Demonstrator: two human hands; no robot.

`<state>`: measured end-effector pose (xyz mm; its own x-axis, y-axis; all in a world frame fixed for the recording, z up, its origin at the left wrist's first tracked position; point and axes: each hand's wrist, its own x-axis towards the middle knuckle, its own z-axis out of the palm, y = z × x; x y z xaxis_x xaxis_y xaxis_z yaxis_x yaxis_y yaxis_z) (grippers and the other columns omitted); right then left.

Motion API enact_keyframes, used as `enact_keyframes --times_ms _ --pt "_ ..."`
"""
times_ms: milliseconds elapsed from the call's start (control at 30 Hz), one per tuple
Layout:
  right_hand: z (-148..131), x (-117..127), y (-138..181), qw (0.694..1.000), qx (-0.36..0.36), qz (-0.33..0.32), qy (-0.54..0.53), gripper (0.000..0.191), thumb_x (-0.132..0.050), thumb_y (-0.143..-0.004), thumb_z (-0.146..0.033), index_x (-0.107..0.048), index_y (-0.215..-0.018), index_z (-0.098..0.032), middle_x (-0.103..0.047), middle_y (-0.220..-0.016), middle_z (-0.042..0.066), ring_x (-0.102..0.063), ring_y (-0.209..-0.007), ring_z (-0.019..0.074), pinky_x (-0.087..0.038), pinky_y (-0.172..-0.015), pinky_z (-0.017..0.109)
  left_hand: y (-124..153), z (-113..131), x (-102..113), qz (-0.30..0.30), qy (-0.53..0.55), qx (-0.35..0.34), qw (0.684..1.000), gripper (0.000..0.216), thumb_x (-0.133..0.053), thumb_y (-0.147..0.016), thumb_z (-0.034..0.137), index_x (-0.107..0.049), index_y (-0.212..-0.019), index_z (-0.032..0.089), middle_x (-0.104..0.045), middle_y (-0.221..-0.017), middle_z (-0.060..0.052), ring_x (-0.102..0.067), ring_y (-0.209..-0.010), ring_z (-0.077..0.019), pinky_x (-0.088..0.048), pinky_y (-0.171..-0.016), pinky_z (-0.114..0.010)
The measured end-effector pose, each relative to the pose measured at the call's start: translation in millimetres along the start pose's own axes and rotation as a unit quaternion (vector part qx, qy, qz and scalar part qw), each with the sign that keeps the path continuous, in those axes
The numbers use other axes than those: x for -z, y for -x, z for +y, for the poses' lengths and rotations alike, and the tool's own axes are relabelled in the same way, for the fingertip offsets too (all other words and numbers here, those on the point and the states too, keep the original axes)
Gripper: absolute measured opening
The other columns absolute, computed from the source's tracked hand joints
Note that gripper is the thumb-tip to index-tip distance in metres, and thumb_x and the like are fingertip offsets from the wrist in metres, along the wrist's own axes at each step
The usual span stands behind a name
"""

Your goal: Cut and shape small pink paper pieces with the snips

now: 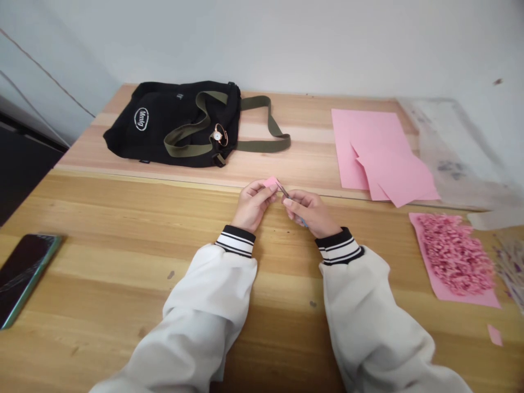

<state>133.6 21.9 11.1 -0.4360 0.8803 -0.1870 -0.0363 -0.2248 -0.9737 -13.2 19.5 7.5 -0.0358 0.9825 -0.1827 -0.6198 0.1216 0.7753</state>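
Over the middle of the table, my left hand (250, 204) pinches a small piece of pink paper (271, 182) between thumb and fingers. My right hand (308, 210) is closed around a pair of scissors (283, 190). Their metal blades point up and left and meet the right edge of the pink piece. A bit of blue handle shows below the right fingers; the rest is hidden in the hand. Both hands are held close together, fingertips nearly touching.
Behind lies a black bag (164, 123) with olive straps and a watch (218, 135) on it. Pink sheets (368, 136) overlap at back right, beside clear plastic (458, 136). Curled pink pieces (454, 251) are heaped at right, near a small pink scrap (494, 335). A phone (27, 273) lies left.
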Motion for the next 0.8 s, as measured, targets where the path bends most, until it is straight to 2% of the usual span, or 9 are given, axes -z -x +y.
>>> enact_keyframes --times_ms 800 --pt "0.3 0.6 -0.7 1.000 0.001 0.000 -0.003 0.044 -0.071 -0.068 -0.055 -0.062 -0.083 -0.015 -0.048 -0.048 -0.008 -0.030 -0.036 0.0027 -0.018 -0.035 0.019 -0.5 -2.0 0.6 -0.025 -0.041 -0.005 0.999 0.027 -0.086 -0.050 0.026 -0.065 -0.061 0.014 -0.065 -0.064 0.002 -0.052 -0.055 -0.0050 -0.042 -0.058 -0.020"
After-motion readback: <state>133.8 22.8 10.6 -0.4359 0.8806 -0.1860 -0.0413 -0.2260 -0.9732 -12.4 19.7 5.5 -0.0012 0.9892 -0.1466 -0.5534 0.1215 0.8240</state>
